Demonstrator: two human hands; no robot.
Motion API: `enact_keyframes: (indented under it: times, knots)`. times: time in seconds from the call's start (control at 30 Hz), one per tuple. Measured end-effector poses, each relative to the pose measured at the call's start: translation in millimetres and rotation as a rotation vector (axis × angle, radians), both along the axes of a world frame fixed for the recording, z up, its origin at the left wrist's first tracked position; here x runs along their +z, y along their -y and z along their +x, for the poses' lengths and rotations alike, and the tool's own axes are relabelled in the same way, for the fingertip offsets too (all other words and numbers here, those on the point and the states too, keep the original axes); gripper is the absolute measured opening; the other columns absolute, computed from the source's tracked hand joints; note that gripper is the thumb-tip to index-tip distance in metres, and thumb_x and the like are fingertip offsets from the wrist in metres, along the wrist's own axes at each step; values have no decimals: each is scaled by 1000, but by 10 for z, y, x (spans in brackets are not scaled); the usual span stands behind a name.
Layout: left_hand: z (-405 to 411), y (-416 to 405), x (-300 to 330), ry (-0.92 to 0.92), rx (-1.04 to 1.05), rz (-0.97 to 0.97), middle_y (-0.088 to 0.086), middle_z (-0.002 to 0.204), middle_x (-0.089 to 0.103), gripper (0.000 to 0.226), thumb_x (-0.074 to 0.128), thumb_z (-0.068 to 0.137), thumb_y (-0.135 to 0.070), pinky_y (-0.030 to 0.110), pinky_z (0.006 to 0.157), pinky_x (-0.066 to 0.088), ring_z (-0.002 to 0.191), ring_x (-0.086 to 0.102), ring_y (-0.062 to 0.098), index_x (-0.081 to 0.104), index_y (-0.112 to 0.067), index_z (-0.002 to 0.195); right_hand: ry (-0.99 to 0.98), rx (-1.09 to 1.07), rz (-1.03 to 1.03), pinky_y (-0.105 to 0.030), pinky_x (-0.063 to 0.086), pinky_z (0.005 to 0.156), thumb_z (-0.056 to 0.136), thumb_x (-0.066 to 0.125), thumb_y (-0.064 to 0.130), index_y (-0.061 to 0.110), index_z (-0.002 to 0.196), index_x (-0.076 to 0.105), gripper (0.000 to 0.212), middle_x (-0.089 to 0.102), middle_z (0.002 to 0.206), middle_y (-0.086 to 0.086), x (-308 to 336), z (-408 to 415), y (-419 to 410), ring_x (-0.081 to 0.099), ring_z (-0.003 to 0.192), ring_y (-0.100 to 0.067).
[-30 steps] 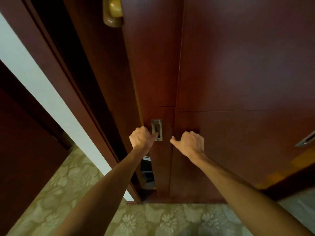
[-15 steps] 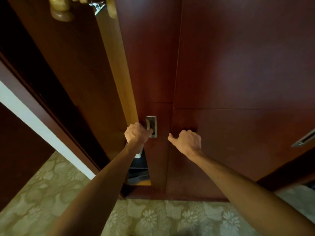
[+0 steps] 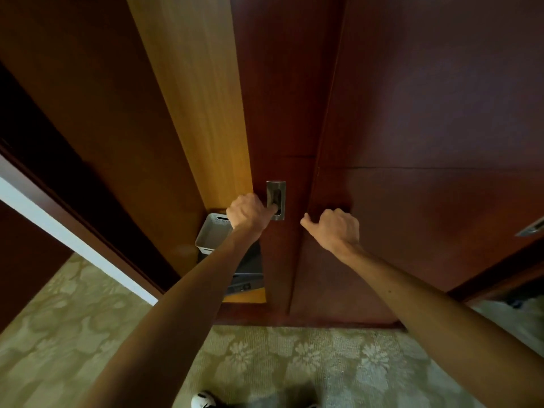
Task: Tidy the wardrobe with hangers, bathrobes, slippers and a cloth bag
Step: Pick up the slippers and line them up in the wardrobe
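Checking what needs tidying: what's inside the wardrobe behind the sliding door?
Through the gap beside the door: a grey tray and a dark box below it on a wood shelf. The doors and the left arm hide everything else.

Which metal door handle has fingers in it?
The recessed silver metal handle by the gap: the left hand hooks fingers into it. The other silver handle, at the far right, is untouched.

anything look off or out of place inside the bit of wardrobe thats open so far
Only one thing: a grey tray in the opening sits tilted rather than flat, behind the left hand on the door's metal pull. No damage or spill shows.
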State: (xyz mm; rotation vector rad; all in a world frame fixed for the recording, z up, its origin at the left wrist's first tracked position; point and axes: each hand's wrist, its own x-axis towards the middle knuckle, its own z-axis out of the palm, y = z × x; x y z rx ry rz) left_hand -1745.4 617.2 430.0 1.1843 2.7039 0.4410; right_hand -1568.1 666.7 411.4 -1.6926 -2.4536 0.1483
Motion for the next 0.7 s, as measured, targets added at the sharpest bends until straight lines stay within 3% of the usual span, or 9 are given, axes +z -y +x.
enact_keyframes:
  times: [0.17, 0.53, 0.7]
  knots:
    - [258, -158, -67, -69, -30, -8, 1, 78, 67, 56, 66, 78, -70, 32, 69, 57, 73, 67, 21, 71, -15, 84, -1, -19, 10, -28, 39, 50, 94, 39, 60, 16, 48, 54, 66, 54, 46, 3, -3, 252, -109, 50, 44, -14]
    - [534, -266, -47, -75, -69, 10, 1, 75, 66, 51, 66, 82, -65, 33, 70, 58, 69, 66, 20, 70, -15, 82, -27, -46, -19, -28, 44, 53, 95, 37, 58, 17, 50, 54, 64, 55, 47, 2, -36, 314, -122, 53, 47, -16]
    - [495, -273, -78, -79, -97, 0, 0, 73, 64, 51, 65, 83, -65, 31, 68, 57, 67, 64, 19, 69, -15, 81, -17, -53, -8, -26, 38, 49, 96, 36, 56, 16, 49, 54, 64, 54, 46, 1, -61, 330, -144, 50, 43, -15]
